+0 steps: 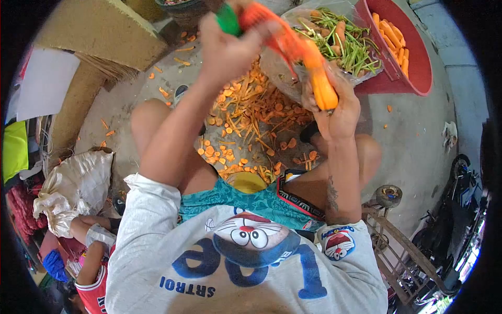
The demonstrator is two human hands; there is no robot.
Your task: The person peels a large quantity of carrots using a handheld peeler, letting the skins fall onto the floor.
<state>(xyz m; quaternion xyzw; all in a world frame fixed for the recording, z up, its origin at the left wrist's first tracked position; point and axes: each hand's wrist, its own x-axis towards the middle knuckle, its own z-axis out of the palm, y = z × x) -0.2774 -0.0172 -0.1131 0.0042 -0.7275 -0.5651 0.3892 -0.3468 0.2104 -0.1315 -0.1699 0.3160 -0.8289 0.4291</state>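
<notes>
In my right hand (337, 107) is a bright orange carrot (324, 93), its thick end toward me and fingers wrapped around it. My left hand (230, 52), smeared by motion, closes around a green-handled tool (228, 21); the kind of tool cannot be made out. A blurred orange-red strip (277, 34) stretches between that hand and the carrot's far end. Below both hands, a heap of carrot peelings and cut ends (251, 112) covers the floor between my legs.
A clear plastic bag (366, 78) holds unpeeled carrots and green stems (355, 49). Beside it, a red tub (421, 78) contains orange carrots (392, 36). A white sack (78, 183) and another person in a red shirt (94, 288) are at left. A metal-framed cart (402, 235) stands at right.
</notes>
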